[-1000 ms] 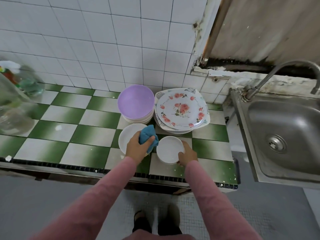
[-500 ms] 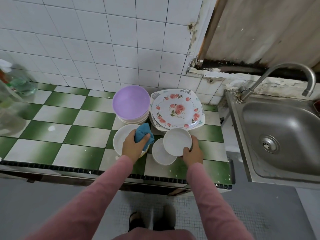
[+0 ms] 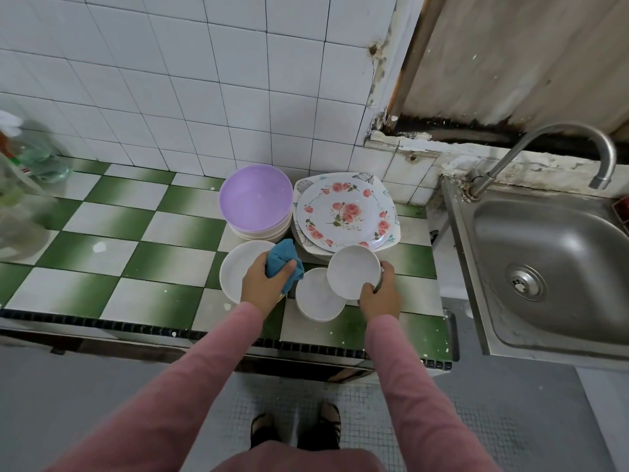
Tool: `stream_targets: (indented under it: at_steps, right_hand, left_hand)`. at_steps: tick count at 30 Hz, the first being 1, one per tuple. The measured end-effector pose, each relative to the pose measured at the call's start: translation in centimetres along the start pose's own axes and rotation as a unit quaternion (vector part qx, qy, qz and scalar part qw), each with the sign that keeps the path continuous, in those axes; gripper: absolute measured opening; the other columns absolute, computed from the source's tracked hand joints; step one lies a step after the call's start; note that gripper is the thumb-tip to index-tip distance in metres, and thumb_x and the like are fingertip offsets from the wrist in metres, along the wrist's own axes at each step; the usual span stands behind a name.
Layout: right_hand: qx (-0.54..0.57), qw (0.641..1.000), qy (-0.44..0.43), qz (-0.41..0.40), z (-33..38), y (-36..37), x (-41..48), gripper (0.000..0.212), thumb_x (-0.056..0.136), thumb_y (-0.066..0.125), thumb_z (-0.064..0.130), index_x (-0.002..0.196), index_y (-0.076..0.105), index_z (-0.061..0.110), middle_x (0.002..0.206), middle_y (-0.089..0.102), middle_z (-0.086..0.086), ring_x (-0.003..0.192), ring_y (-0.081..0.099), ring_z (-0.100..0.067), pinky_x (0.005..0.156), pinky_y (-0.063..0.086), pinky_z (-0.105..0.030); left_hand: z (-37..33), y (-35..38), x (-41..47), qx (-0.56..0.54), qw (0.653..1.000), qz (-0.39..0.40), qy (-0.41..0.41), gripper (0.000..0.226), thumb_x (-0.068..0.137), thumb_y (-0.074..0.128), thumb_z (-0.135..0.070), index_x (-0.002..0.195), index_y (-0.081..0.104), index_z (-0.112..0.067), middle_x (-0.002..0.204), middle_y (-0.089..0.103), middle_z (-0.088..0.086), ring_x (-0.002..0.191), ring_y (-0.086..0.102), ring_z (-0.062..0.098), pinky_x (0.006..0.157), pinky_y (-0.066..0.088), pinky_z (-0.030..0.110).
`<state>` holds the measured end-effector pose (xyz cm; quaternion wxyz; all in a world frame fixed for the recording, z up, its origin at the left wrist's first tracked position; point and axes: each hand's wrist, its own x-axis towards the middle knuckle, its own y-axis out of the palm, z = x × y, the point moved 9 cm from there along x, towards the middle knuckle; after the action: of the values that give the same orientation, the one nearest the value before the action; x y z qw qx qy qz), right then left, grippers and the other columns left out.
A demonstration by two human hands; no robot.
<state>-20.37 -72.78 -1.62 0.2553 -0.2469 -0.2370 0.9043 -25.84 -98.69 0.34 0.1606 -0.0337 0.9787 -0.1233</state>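
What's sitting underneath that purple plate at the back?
The purple plate tops a short stack of pale dishes; only their near rims show. Their number and insides are covered.

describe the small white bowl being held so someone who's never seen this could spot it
Start at the steel sink on the right and move left onto the green-and-white checked counter. Just in front of the rose-patterned plate, the right hand grips a small white bowl. Unlike the white dish it overlaps and the larger white plate further left, it is gripped, not lying flat.
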Motion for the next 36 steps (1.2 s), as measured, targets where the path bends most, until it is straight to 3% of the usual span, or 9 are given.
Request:
stream_targets:
  at_steps: [5, 9, 18, 36]
  right_hand:
    - [0.002, 1.0, -0.001, -0.003, 0.4, -0.1, -0.3, 0.058, 0.091, 0.045, 0.005, 0.143, 0.037, 0.03, 0.121, 0.06, -0.012, 0.101, 0.06, -0.036, 0.089, 0.055, -0.046]
    - [0.006, 1.0, -0.006, -0.014, 0.6, -0.2, -0.5, 0.059, 0.09, 0.045, 0.003, 0.143, 0.038, 0.028, 0.118, 0.059, -0.011, 0.097, 0.057, -0.033, 0.088, 0.054, -0.043]
    - [0.015, 1.0, -0.005, -0.024, 0.6, -0.1, -0.9, 0.055, 0.091, 0.045, 0.0, 0.14, 0.039, 0.025, 0.109, 0.055, -0.008, 0.092, 0.053, -0.03, 0.079, 0.047, -0.034]
    - [0.06, 0.997, 0.031, -0.043, 1.0, 0.3, -2.1, 0.046, 0.09, 0.045, -0.006, 0.129, 0.034, 0.017, 0.102, 0.052, -0.011, 0.086, 0.055, -0.03, 0.072, 0.053, -0.038]
  left_hand:
    - [0.2, -0.3, -0.1, -0.002, 1.0, -0.002, 0.001, 0.039, 0.091, 0.066, -0.038, 0.124, 0.055, -0.02, 0.112, 0.063, 0.001, 0.103, 0.06, 0.019, 0.083, 0.053, 0.029]
    - [0.4, -0.5, 0.0, 0.001, 1.0, -0.001, 0.005, 0.036, 0.091, 0.066, -0.039, 0.121, 0.055, -0.022, 0.11, 0.064, 0.0, 0.104, 0.06, 0.019, 0.09, 0.055, 0.037]
    - [0.1, -0.4, 0.0, 0.007, 1.0, 0.005, 0.011, 0.038, 0.091, 0.066, -0.038, 0.123, 0.055, -0.02, 0.111, 0.063, 0.001, 0.104, 0.06, 0.02, 0.09, 0.055, 0.037]
    - [0.3, -0.6, 0.2, 0.01, 1.0, 0.015, 0.009, 0.042, 0.091, 0.066, -0.039, 0.126, 0.055, -0.02, 0.114, 0.064, 0.0, 0.106, 0.061, 0.02, 0.094, 0.055, 0.041]
